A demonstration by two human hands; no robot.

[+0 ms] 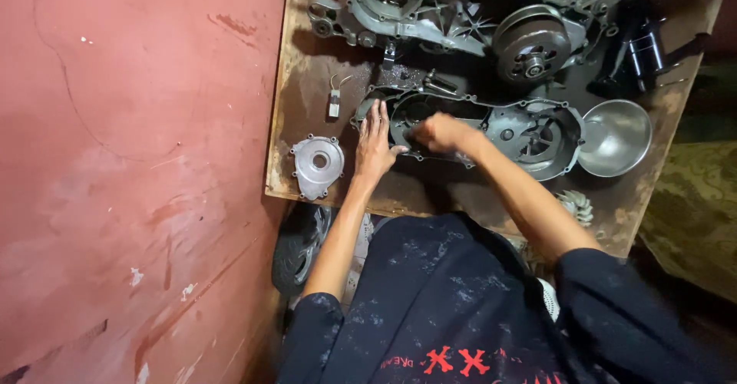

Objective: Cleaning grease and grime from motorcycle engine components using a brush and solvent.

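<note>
L hand (374, 145) lay flat, fingers together and extended, palm down on the wooden board (295, 108), touching the 9 o'clock end of the dark engine cover (491, 127). R hand (436, 131) was curled, fingers closed inside the cover's round opening; whether it gripped anything, cannot tell (blurred). The cover sat mid-board, long axis running 9 to 3 o'clock. No packages or labels legible; a small rectangular part w/ two wire leads (334, 102) lay at approx. 11 o'clock of the L hand. A round silver cover plate (315, 165) lay at 8 o'clock of the L hand, just beside it. A metal bowl (616, 137) sat at 3 o'clock of the cover, touching its end. The engine assy (468, 16) occupied 12 o'clock, w/ a clutch drum (531, 45) at approx. 1 o'clock. A red wall (130, 161) bounded the 9 o'clock side.
</note>
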